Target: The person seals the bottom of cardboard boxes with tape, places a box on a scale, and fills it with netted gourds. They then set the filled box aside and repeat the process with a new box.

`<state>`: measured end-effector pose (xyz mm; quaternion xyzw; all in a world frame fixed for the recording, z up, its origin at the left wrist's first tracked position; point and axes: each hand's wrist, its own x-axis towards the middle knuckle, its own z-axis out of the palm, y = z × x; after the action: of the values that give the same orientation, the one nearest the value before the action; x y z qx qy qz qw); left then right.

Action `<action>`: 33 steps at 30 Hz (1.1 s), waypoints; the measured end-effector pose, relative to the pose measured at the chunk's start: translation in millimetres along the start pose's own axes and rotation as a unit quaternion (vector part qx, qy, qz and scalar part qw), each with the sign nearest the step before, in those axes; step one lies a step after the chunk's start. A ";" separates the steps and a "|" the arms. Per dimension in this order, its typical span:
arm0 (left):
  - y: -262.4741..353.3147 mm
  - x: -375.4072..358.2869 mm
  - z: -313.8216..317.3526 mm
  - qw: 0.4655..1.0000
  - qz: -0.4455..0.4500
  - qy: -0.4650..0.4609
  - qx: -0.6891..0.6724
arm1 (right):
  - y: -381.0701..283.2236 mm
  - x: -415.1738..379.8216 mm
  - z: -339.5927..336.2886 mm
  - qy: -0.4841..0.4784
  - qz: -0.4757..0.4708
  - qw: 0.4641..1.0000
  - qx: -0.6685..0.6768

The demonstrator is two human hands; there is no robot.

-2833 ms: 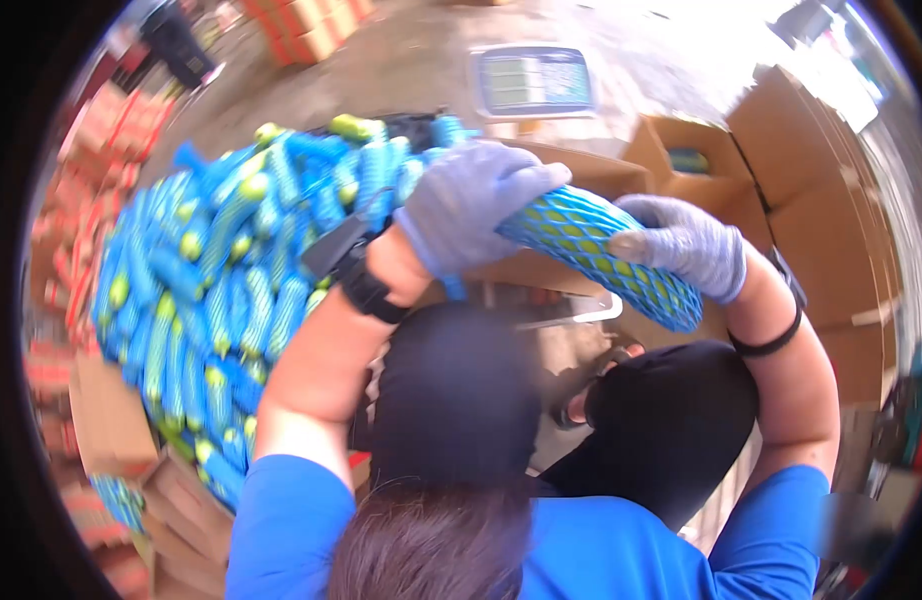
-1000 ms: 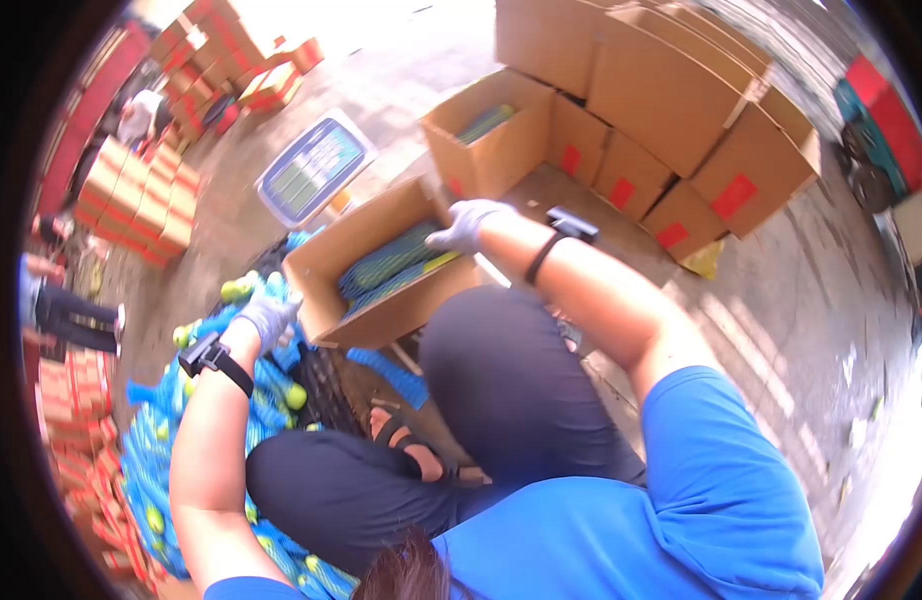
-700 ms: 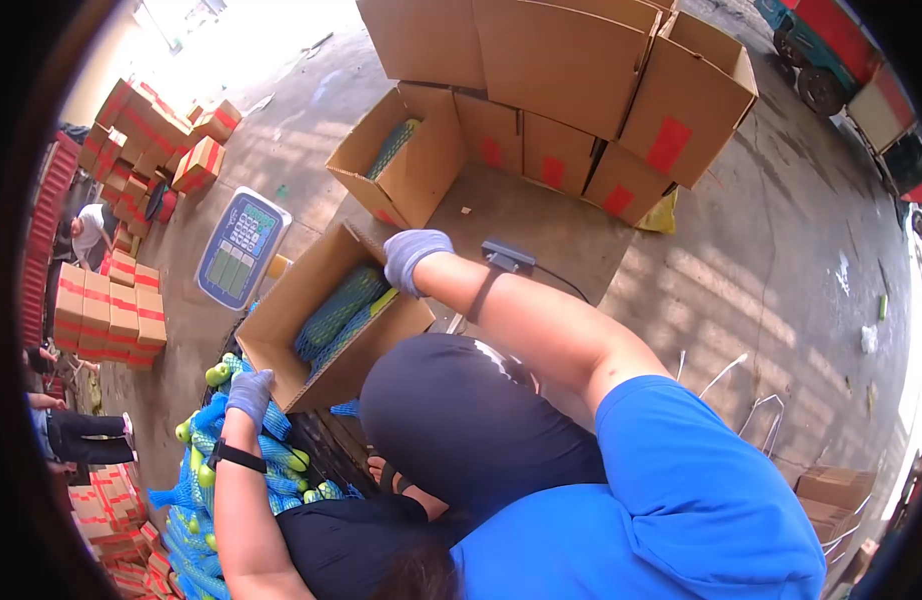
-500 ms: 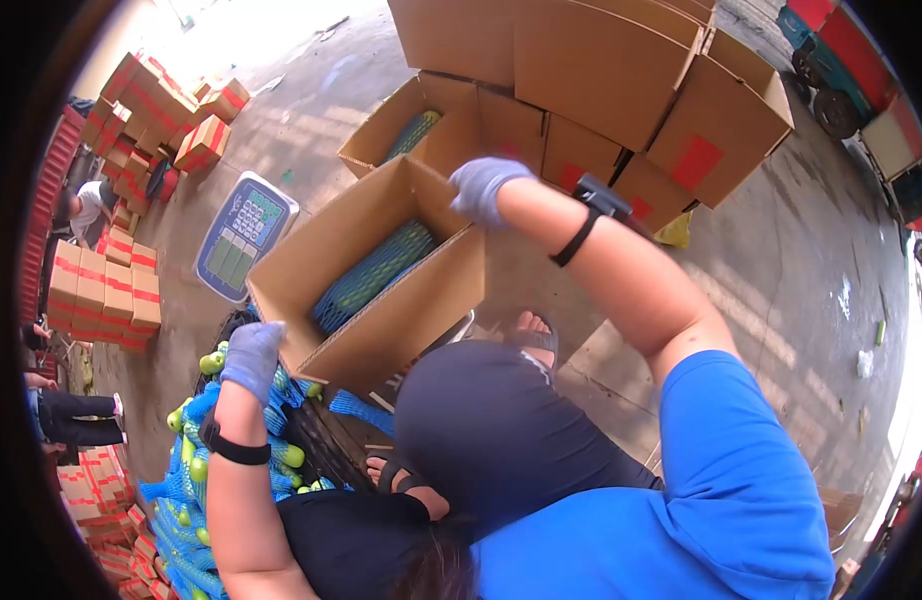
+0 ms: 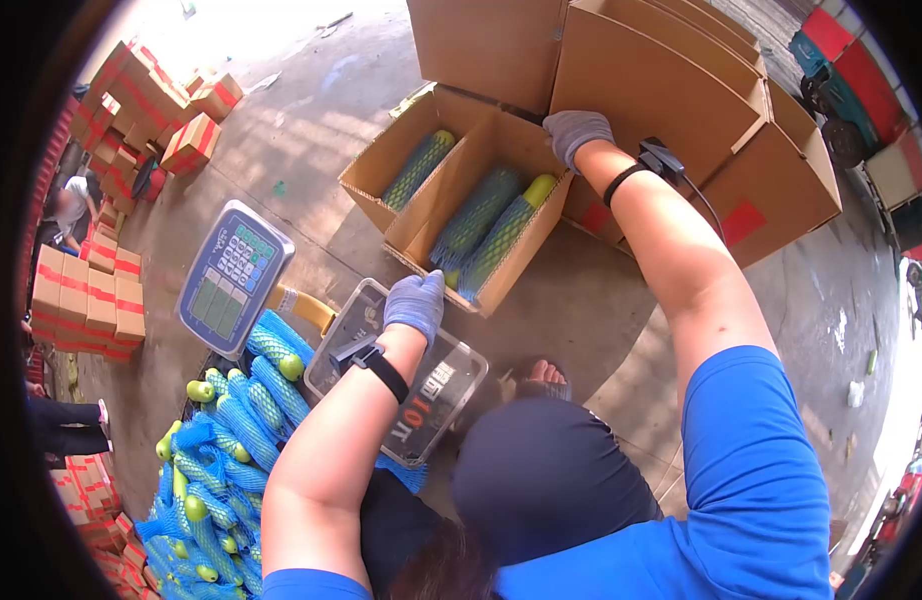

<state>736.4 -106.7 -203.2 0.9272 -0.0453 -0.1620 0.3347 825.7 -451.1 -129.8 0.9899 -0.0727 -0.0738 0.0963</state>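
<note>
Both my gloved hands hold an open cardboard box (image 5: 529, 250) by its opposite ends. My left hand (image 5: 415, 304) is closed on its near corner, and my right hand (image 5: 578, 136) grips the far upper edge. Inside lie green produce pieces (image 5: 503, 237) in netting. Directly beside it is another open box (image 5: 373, 183) with a netted green piece (image 5: 421, 168) in it. Below my left hand, the scale's platform (image 5: 446, 400) shows bare dark surface with printed marks. The scale's keypad display (image 5: 236, 278) stands to its left.
Netted green produce (image 5: 216, 470) is piled at lower left. Large open cartons (image 5: 656, 95) stand at upper right. Red-taped boxes (image 5: 89, 295) are stacked at left, near a crouching person (image 5: 73, 212) and another person's legs (image 5: 73, 426). A cart wheel (image 5: 843, 140) is at far right.
The held box has moved up and right, away from above the scale, to beside the other open box. Both hands moved with it, and the scale platform is now exposed.
</note>
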 end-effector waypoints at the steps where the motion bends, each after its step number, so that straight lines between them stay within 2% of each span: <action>1: -2.6 9.7 9.9 0.991 -0.033 -0.067 -0.109 | 0.0 3.3 4.5 0.043 0.021 0.999 0.003; 2: -6.4 18.0 17.4 0.966 -0.064 -0.131 -0.214 | -2.6 5.7 10.0 0.082 0.050 0.995 0.020; 3: -2.2 19.2 18.9 0.965 -0.066 -0.132 -0.216 | -5.8 4.8 12.6 0.080 0.049 0.995 0.019; 5: 5.4 17.5 21.3 0.931 -0.080 -0.221 -0.279 | -15.3 -1.9 18.6 0.126 0.071 0.987 0.070; 6: 3.5 20.8 13.8 0.930 -0.072 -0.262 -0.248 | -23.3 -13.2 15.7 0.126 0.066 0.987 0.070; 7: 0.1 19.7 1.6 0.930 -0.076 -0.258 -0.250 | -33.3 -32.3 10.3 0.149 0.051 0.976 0.148; 9: -4.9 9.0 -35.1 0.938 -0.008 -0.275 -0.210 | -52.0 -67.8 20.7 0.224 -0.011 0.927 0.301; 10: -1.5 0.0 -59.6 0.935 -0.012 -0.271 -0.228 | -59.1 -87.6 32.9 0.273 -0.058 0.884 0.375; 13: -19.0 -17.3 -129.4 0.931 0.032 -0.252 -0.261 | -91.1 -175.2 32.2 0.307 -0.139 0.812 0.476; 14: -9.1 -36.8 -158.2 0.930 0.048 -0.228 -0.283 | -101.9 -201.1 34.3 0.285 -0.151 0.780 0.536; 15: -14.8 -50.6 -178.4 0.930 0.072 -0.197 -0.303 | -111.1 -229.1 23.7 0.236 -0.127 0.782 0.562; 16: -16.2 -64.1 -200.1 0.942 0.109 -0.162 -0.274 | -120.1 -246.7 32.0 0.213 -0.136 0.743 0.619; 17: -12.9 -87.4 -218.3 0.936 0.107 -0.132 -0.310 | -129.6 -264.8 35.7 0.174 -0.132 0.693 0.688; 18: -8.4 -109.4 -236.7 0.941 0.103 -0.106 -0.305 | -136.7 -282.4 24.1 0.128 -0.138 0.664 0.724; 19: -8.2 -133.9 -251.4 0.946 0.086 -0.074 -0.303 | -140.4 -293.9 21.5 0.110 -0.161 0.644 0.739; 21: -9.3 -180.9 -275.6 0.938 0.166 -0.027 -0.302 | -149.3 -310.9 8.0 0.108 -0.198 0.633 0.740; 22: -13.8 -207.5 -285.4 0.942 0.166 0.010 -0.291 | -154.1 -316.7 -2.6 0.116 -0.214 0.627 0.740; 23: -20.1 -239.1 -294.0 0.945 0.151 0.034 -0.287 | -158.0 -323.1 -12.2 0.119 -0.228 0.621 0.740; 25: -35.5 -310.7 -301.6 0.936 0.132 0.143 -0.294 | -164.4 -332.6 -27.3 0.135 -0.249 0.620 0.732; 27: -67.2 -387.6 -291.6 0.902 0.114 0.250 -0.334 | -172.2 -345.1 -52.3 0.161 -0.289 0.616 0.714; 29: -92.2 -479.1 -270.9 0.881 0.025 0.343 -0.327 | -176.1 -355.4 -67.8 0.158 -0.333 0.574 0.731; 31: -113.3 -566.5 -238.6 0.825 -0.053 0.403 -0.392 | -180.7 -368.6 -87.1 0.160 -0.363 0.564 0.724; 32: -122.1 -609.9 -220.0 0.803 -0.097 0.415 -0.417 | -183.8 -371.3 -91.1 0.153 -0.387 0.538 0.733; 33: -130.0 -650.3 -199.6 0.778 -0.137 0.423 -0.443 | -186.8 -375.4 -98.3 0.162 -0.411 0.542 0.714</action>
<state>185.8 239.7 34.2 0.6478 0.3055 0.2004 0.6685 498.4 -192.7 -22.4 0.6477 0.3306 0.1325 -0.6735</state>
